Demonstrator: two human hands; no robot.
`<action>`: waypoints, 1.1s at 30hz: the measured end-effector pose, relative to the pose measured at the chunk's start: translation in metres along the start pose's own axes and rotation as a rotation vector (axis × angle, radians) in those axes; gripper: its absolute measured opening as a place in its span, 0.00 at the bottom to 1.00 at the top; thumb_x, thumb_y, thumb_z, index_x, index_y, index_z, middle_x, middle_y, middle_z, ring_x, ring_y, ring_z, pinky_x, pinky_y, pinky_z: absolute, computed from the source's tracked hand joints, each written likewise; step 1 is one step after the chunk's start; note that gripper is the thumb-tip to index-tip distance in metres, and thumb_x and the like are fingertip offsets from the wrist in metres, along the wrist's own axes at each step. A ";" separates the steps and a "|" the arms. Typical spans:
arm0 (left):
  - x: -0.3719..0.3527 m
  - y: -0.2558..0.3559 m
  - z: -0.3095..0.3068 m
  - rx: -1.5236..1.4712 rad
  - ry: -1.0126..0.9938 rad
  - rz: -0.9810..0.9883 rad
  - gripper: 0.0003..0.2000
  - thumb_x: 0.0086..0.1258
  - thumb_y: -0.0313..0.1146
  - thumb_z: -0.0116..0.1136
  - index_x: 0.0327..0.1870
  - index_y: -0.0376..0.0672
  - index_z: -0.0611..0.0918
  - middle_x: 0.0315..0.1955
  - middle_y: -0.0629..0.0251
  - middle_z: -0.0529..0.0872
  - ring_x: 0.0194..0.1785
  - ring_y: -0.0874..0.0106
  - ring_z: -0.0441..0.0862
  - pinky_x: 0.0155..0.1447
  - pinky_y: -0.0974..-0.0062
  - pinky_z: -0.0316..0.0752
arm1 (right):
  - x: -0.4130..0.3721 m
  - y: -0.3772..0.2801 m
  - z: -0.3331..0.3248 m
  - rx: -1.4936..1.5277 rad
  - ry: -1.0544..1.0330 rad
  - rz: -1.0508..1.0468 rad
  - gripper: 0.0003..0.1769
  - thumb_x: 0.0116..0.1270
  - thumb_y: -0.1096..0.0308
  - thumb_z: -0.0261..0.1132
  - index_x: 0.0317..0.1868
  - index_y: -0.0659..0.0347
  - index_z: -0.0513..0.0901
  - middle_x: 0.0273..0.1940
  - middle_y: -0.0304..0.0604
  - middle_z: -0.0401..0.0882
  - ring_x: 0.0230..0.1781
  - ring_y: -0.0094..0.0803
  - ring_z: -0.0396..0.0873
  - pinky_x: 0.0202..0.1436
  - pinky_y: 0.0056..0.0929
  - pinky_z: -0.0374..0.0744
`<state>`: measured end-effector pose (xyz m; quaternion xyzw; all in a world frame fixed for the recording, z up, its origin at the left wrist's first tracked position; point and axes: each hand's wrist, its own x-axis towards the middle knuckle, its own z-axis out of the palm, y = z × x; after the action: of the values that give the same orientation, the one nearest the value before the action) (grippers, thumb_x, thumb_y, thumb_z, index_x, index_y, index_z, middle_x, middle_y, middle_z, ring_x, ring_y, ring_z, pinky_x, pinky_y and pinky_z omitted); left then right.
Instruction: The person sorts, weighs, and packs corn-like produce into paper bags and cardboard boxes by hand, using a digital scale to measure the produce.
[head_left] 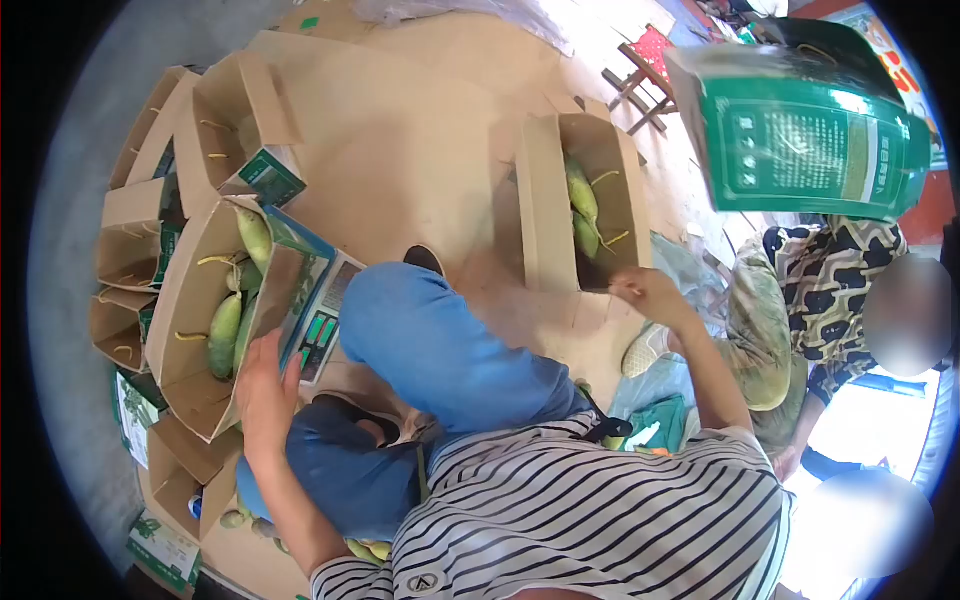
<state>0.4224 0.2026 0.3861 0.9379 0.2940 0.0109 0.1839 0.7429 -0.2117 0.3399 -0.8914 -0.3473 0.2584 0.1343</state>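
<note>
My left hand (266, 392) rests against the near side of an open cardboard box (185, 340), its fingers stretched and the thumb apart. Long green melons (225, 335) lie inside, beside yellowish cord handles. That box stands at a digital scale (318, 335) with a lit green display, partly hidden behind it. On the right, my right hand (648, 296) has its fingers curled at the near end of a second open cardboard box (548, 210). More green melons (583, 200) and cord handles show in it. What the curled fingers hold is partly hidden.
Several open cardboard boxes (225, 110) stand along the left. At the right, a person in patterned clothing (835, 290) sits near a large green printed box (800, 145). A wooden stool (645, 85) stands behind. Loose melons (370, 550) lie by my legs.
</note>
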 end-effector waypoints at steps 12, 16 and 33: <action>-0.009 -0.022 -0.001 0.042 0.087 -0.054 0.17 0.60 0.32 0.61 0.49 0.37 0.76 0.42 0.51 0.80 0.46 0.53 0.79 0.48 0.62 0.74 | 0.112 0.050 -0.007 1.543 0.540 0.282 0.31 0.70 0.44 0.48 0.63 0.58 0.65 0.61 0.47 0.67 0.57 0.41 0.72 0.60 0.38 0.73; -0.015 -0.026 -0.003 0.053 0.099 -0.056 0.16 0.60 0.33 0.61 0.48 0.38 0.76 0.39 0.52 0.80 0.44 0.54 0.79 0.46 0.61 0.74 | 0.108 -0.003 0.015 1.678 0.402 0.332 0.34 0.67 0.44 0.55 0.63 0.63 0.67 0.58 0.45 0.71 0.57 0.38 0.72 0.61 0.36 0.71; -0.014 -0.034 -0.005 0.011 0.021 -0.081 0.17 0.62 0.34 0.59 0.50 0.39 0.73 0.40 0.54 0.78 0.42 0.54 0.78 0.43 0.61 0.73 | 0.209 -0.155 0.084 -0.040 0.432 -0.035 0.34 0.63 0.46 0.59 0.58 0.68 0.71 0.57 0.62 0.69 0.57 0.54 0.71 0.57 0.43 0.71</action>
<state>0.3917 0.2217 0.3799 0.9261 0.3335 0.0116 0.1760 0.7418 0.0499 0.2584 -0.9224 -0.3308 0.0522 0.1925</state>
